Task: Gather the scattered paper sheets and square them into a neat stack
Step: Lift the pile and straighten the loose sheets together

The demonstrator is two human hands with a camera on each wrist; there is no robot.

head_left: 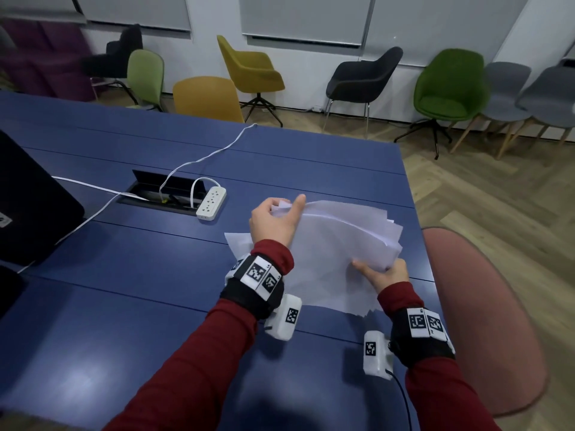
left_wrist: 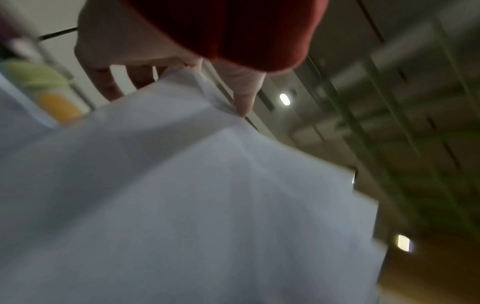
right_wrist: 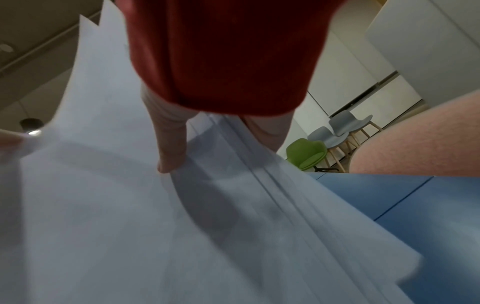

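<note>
A loose bundle of white paper sheets [head_left: 336,253] is lifted off the blue table [head_left: 140,275], its edges fanned and uneven at the right. My left hand [head_left: 275,219] grips the bundle's far left corner, thumb on top. My right hand [head_left: 381,272] pinches the near right edge, thumb on the top sheet. One more sheet [head_left: 238,242] pokes out below my left wrist; whether it lies on the table I cannot tell. In the left wrist view the paper [left_wrist: 182,195] fills the frame under my fingers [left_wrist: 245,102]. The right wrist view shows my thumb [right_wrist: 171,152] pressed on the sheets [right_wrist: 130,226].
A white power strip [head_left: 211,203] with its cable lies by an open cable hatch [head_left: 165,192] in the table. A dark laptop [head_left: 28,206] sits at the left edge. A pink chair back [head_left: 485,318] stands close at my right. Several chairs line the far wall.
</note>
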